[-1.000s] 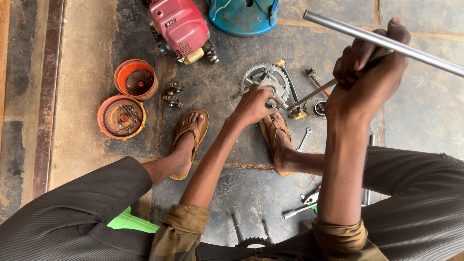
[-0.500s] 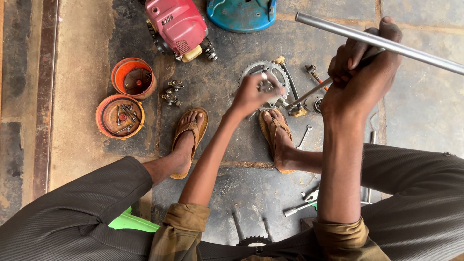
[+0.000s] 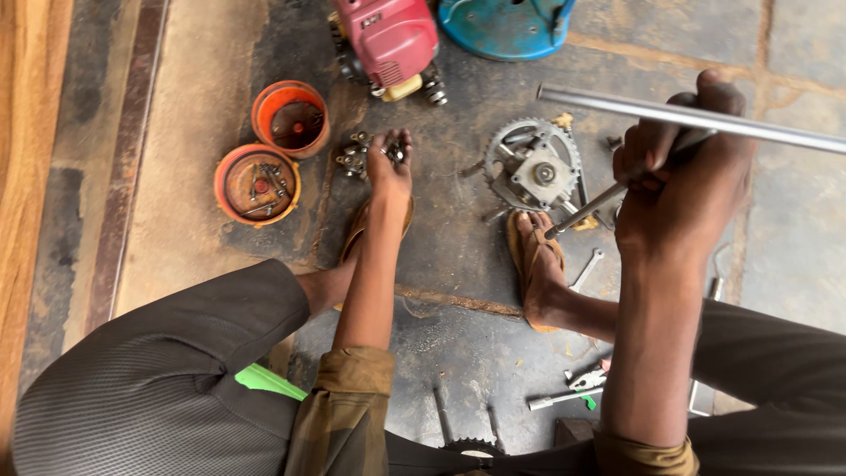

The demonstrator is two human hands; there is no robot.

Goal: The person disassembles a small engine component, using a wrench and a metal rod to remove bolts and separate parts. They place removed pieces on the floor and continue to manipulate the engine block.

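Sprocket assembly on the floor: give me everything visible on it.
The sprocket assembly is a grey toothed metal disc with cut-outs, carrying a squarish metal block with a round hub at its centre. It looks worn and greasy. It lies flat on the dark stained floor, just ahead of the right foot. Neither hand touches it.

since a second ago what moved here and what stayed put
The left hand left the sprocket assembly and swung left to the pile of small metal parts. The right hand keeps gripping the tool handle under the metal tube; both orange lids are unmoved.
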